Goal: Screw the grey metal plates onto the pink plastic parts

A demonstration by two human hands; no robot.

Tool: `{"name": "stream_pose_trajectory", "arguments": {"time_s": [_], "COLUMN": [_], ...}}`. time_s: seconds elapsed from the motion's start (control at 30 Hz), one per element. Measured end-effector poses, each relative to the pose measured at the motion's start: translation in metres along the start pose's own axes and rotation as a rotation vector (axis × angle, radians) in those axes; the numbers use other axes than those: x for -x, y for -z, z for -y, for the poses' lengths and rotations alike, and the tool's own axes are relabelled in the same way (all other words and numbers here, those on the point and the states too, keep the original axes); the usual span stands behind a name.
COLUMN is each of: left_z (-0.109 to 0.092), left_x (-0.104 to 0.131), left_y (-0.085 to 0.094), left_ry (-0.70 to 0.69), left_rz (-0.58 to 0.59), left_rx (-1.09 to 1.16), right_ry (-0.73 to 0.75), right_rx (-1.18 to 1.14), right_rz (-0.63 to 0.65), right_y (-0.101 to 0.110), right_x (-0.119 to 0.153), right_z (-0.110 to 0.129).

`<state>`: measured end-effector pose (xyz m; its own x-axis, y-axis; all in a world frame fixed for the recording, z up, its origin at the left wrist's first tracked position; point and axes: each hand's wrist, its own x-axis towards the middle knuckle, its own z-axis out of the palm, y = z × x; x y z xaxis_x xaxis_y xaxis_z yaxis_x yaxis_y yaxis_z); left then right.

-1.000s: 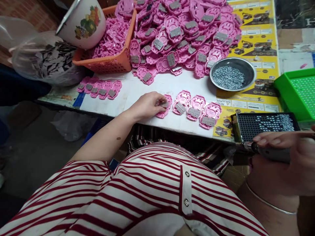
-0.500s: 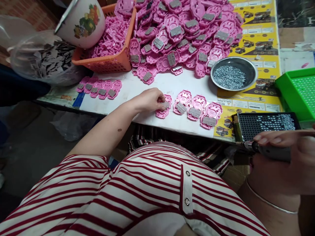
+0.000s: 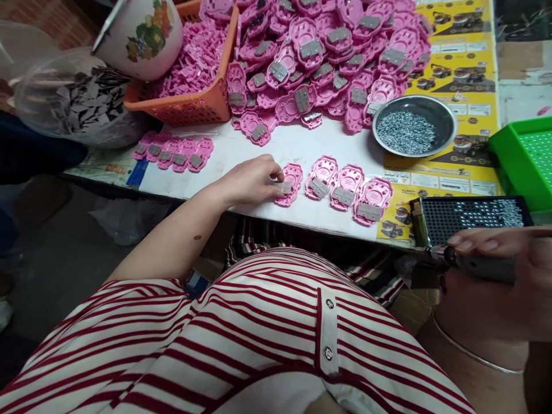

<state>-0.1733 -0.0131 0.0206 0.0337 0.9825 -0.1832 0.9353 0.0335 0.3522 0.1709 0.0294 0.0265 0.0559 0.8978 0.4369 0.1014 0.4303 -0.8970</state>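
Observation:
My left hand [image 3: 255, 179] is at the left edge of a pink plastic casing half [image 3: 291, 176] on the white tabletop. Its curled thumb and fingertips touch that edge, beside the grey metal plates set in the casing. To the right, a row of similar casing halves [image 3: 346, 183] lies face up, each with grey plates. My right hand [image 3: 513, 270], low at the right, is wrapped around a dark grey power screwdriver [image 3: 478, 263]. The tool's tip points left, just below a black perforated tray [image 3: 440, 221] partly filled with screws.
A metal bowl of screws [image 3: 414, 126] stands behind the tray. A green basket [image 3: 517, 155] is at the right. Behind are a large heap of pink casings [image 3: 310, 52], an orange basket [image 3: 190, 103] of small pink parts, and a white pot [image 3: 138, 40]. More casings [image 3: 179, 154] lie left.
My left hand has drawn slightly left, uncovering more of the casing half, which stays in place beside the row. My right hand keeps the screwdriver by the tray. The view has shifted slightly.

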Motion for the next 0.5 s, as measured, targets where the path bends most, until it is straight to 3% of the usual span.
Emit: {"name": "stream_pose_trajectory", "arguments": {"time_s": [0.27, 0.4, 0.5], "left_z": [-0.005, -0.003, -0.019], "left_x": [0.005, 0.014, 0.018], "left_y": [-0.005, 0.0, -0.003], "left_ry": [-0.015, 0.017, 0.005], "left_rz": [-0.014, -0.218, -0.379], "left_rx": [0.019, 0.14, 0.207], "right_ry": [0.001, -0.07, -0.059], "right_rx": [0.028, 0.008, -0.003], "right_rz": [-0.019, -0.085, -0.07], "right_y": [0.0, 0.005, 0.01], "right_x": [0.0, 0.003, 0.004], "right_z": [-0.001, 0.002, 0.007]}}
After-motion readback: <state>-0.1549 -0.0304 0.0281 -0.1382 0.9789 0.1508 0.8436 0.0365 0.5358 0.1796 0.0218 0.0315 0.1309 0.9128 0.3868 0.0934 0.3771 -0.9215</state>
